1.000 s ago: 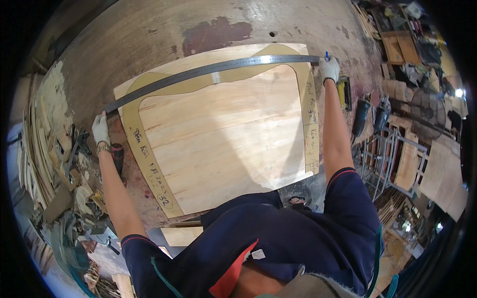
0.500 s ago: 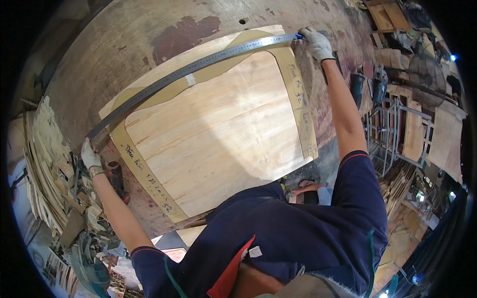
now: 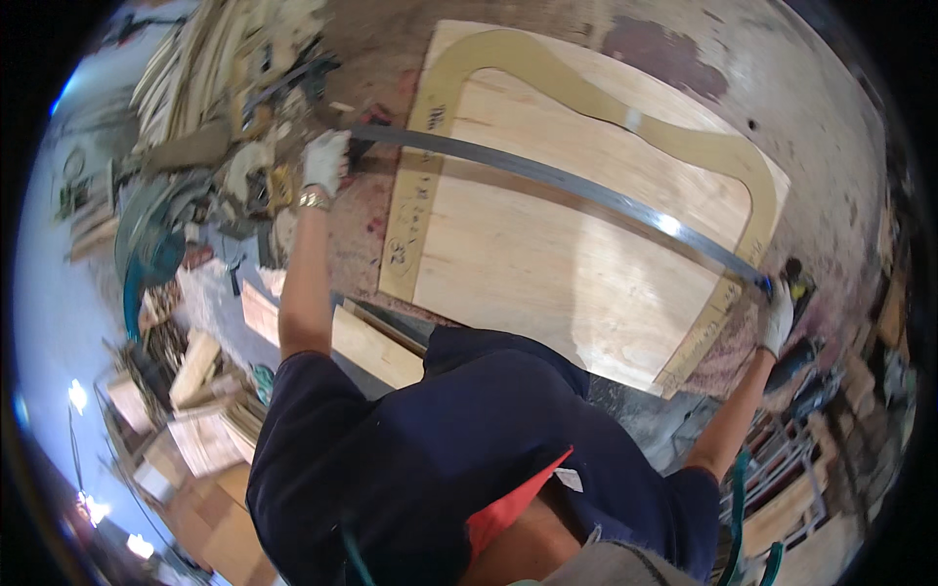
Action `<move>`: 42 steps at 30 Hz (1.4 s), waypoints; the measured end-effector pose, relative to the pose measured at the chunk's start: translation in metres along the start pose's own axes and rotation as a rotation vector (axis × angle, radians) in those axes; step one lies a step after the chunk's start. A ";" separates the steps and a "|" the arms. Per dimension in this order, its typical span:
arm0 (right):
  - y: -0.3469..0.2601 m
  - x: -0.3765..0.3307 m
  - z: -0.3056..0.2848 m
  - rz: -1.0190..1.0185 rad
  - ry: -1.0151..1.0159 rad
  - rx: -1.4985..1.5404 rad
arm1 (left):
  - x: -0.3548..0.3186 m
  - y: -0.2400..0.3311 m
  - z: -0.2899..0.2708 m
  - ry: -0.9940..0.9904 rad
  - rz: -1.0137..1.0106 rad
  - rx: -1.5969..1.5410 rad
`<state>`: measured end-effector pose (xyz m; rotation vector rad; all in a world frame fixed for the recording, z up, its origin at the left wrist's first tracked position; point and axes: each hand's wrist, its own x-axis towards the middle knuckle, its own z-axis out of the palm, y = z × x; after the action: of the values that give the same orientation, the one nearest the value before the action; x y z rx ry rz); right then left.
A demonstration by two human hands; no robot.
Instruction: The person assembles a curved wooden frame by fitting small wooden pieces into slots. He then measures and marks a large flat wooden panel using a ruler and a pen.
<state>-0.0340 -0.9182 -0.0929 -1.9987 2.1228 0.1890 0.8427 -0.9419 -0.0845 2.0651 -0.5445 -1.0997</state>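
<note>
A long steel ruler [image 3: 557, 178] spans a pale plywood panel [image 3: 547, 264], crossing both legs of a tan U-shaped template [image 3: 430, 176] with a wavy far edge. The template lies on the panel and has dark handwriting on its legs. My left hand [image 3: 325, 161], in a white glove, is closed on the ruler's left end, just beyond the panel. At the ruler's right end my gloved right hand [image 3: 780, 317] is closed too, with a small blue thing [image 3: 765, 285] by its fingertips. Whether the ruler touches the panel I cannot tell.
The worn tabletop [image 3: 576, 20] has a dark red stain [image 3: 664, 57] and a small hole. Power tools [image 3: 813, 391] lie beyond my right forearm. Wood strips [image 3: 181, 73] and offcuts [image 3: 225, 439] crowd the left, beside a teal-rimmed fan [image 3: 147, 249].
The ruler has come nearer to me, off the template's wavy far edge and onto its legs. Both hands have moved with it. My view has swung to the left.
</note>
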 end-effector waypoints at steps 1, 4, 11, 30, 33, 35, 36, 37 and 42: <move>0.001 0.005 -0.001 0.050 -0.041 -0.048 | 0.000 -0.001 0.007 0.006 -0.027 -0.007; 0.003 0.019 0.000 0.054 -0.065 -0.058 | 0.004 -0.005 0.026 0.009 -0.054 0.012; 0.009 0.013 0.003 -0.020 0.042 -0.069 | 0.010 -0.028 0.029 -0.042 -0.216 -0.134; 0.012 -0.013 0.021 -0.010 0.084 0.020 | 0.030 -0.020 0.069 0.173 0.550 0.741; -0.007 -0.013 0.019 0.012 0.110 0.037 | -0.022 -0.011 0.096 0.128 0.476 0.969; -0.020 -0.010 0.011 0.064 0.061 0.031 | -0.044 -0.013 0.115 0.112 0.564 0.900; -0.025 -0.009 0.007 0.050 0.063 0.036 | -0.052 -0.017 0.124 0.101 0.622 0.826; -0.030 -0.010 0.003 0.047 0.051 0.038 | -0.057 -0.021 0.130 0.123 0.691 0.839; -0.042 -0.012 -0.001 0.025 0.034 0.065 | -0.062 -0.046 0.147 0.272 0.846 0.904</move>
<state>0.0086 -0.9100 -0.0864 -1.9539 2.1463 0.0899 0.6872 -0.9308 -0.1415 2.2120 -1.7874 -0.0294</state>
